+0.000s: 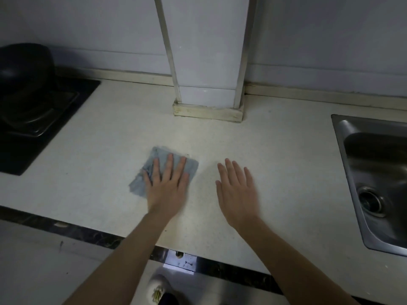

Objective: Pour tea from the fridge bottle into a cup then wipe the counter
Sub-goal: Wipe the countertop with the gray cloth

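Wiping is the step in hand: left hand (165, 181), fingers straight, presses a grey cloth (163, 170) flat on the counter (275, 155); right hand (236, 190) lies spread beside it, holding nothing (no bottle or cup in view). Next, likely sweeping strokes under even pressure.

Two bare hands are in view, counted as one left hand (166, 183) and one right hand (236, 192), each on one bare forearm. There is one square grey-blue cloth (159, 156). There is one pale speckled stone counter (275, 161), with one dark band along its front edge. One stainless steel sink (339, 133) shows, with one round metal drain (372, 201) in it. One black glass hob (13, 155) carries one dark rounded pot (24, 69). One white tiled pillar (207, 62) has two metal corner strips, one left strip (167, 49) and one right strip (244, 62). One pale slipper (157, 291) shows at the bottom.
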A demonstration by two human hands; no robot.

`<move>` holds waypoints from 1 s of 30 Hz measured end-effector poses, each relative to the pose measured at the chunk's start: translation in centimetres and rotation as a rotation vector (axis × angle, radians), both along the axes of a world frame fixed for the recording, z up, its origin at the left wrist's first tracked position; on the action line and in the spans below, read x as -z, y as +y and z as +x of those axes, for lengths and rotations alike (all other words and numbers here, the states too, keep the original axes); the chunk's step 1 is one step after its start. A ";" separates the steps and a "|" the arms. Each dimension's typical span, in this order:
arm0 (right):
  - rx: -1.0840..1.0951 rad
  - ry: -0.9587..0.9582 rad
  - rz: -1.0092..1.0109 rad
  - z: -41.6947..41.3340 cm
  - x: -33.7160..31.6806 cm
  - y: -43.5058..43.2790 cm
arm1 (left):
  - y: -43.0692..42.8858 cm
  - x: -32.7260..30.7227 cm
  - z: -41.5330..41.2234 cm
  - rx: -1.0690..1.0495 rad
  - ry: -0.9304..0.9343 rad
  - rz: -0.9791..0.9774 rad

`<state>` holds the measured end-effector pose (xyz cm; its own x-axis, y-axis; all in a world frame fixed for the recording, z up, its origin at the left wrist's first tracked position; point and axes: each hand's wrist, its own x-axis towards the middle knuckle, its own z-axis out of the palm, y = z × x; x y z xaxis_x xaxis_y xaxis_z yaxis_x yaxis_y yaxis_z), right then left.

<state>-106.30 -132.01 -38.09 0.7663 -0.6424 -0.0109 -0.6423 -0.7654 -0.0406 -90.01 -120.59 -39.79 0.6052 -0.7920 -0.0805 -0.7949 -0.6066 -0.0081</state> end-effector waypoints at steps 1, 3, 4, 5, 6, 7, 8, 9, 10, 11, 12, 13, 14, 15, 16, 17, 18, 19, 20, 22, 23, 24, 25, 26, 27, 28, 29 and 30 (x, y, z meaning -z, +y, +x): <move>-0.003 0.011 -0.011 0.4 0.1 -0.1 | 0.1 0.0 -0.9 0.078 0.007 -0.032; 0.003 0.021 -0.035 1.1 0.3 -0.5 | 1.4 0.3 -2.0 0.243 0.048 -0.082; 0.007 0.031 -0.040 1.5 0.3 -0.7 | 2.4 0.3 -2.0 0.307 0.066 -0.095; 0.010 0.039 -0.040 1.9 0.4 -0.8 | 3.3 0.3 -1.6 0.363 0.067 -0.106; 0.013 0.043 -0.035 2.4 0.4 -0.8 | 4.3 0.3 -1.1 0.408 0.057 -0.112; 0.011 0.042 -0.029 2.9 0.4 -0.6 | 5.3 0.4 -0.3 0.436 0.044 -0.108; 0.006 0.041 -0.025 3.4 0.4 -0.4 | 6.4 0.3 0.6 0.441 0.034 -0.101; 0.000 0.038 -0.020 4.0 0.5 -0.2 | 7.4 0.3 1.5 0.426 0.031 -0.096; -0.004 0.028 -0.014 4.6 0.6 0.2 | 8.3 0.2 2.6 0.400 0.033 -0.094; -0.001 0.012 -0.007 5.2 0.6 0.6 | 9.2 0.3 3.6 0.374 0.035 -0.089; 0.009 -0.010 0.004 5.8 0.6 0.9 | 9.8 0.3 4.7 0.352 0.040 -0.083; 0.019 -0.030 0.016 6.5 0.6 1.4 | 10.2 0.2 5.7 0.333 0.044 -0.076; 0.023 -0.043 0.019 7.2 0.6 1.8 | 10.4 0.2 6.8 0.314 0.047 -0.072; 0.019 -0.049 0.015 7.9 0.8 2.2 | 10.4 0.2 7.7 0.295 0.050 -0.070; 0.012 -0.047 0.013 8.6 0.9 2.6 | 10.3 0.3 8.6 0.278 0.052 -0.072; 0.007 -0.043 0.016 9.3 1.0 3.0 | 10.2 0.4 9.3 0.260 0.050 -0.075; 0.011 -0.045 0.022 9.8 1.2 3.3 | 10.0 0.5 10.0 0.243 0.044 -0.079; 0.023 -0.054 0.023 10.3 1.4 3.5 | 9.8 0.6 10.7 0.229 0.036 -0.082; 0.039 -0.067 0.024 10.5 1.6 3.6 | 9.5 0.6 11.3 0.216 0.035 -0.082; 0.058 -0.092 0.017 10.7 1.8 3.8 | 8.5 0.7 12.2 0.181 0.051 -0.076; 0.056 -0.101 0.012 10.7 2.0 3.9 | 7.8 0.7 12.3 0.165 0.066 -0.067; 0.053 -0.108 0.009 10.7 2.0 3.9 | 7.0 0.7 12.3 0.156 0.078 -0.057; 0.055 -0.114 0.007 10.7 2.1 3.9 | 6.3 0.7 12.0 0.162 0.082 -0.049; 0.062 -0.114 0.007 10.8 2.1 3.8 | 5.6 0.7 11.5 0.185 0.083 -0.046; 0.066 -0.106 0.010 10.8 2.0 3.7 | 5.2 0.6 10.9 0.219 0.082 -0.050; 0.065 -0.089 0.014 10.9 2.0 3.8 | 5.0 0.5 10.4 0.264 0.086 -0.055; 0.060 -0.069 0.015 10.9 2.0 3.8 | 5.2 0.4 9.9 0.315 0.091 -0.057; 0.056 -0.051 0.015 10.9 2.0 3.9 | 5.7 0.3 9.8 0.371 0.095 -0.059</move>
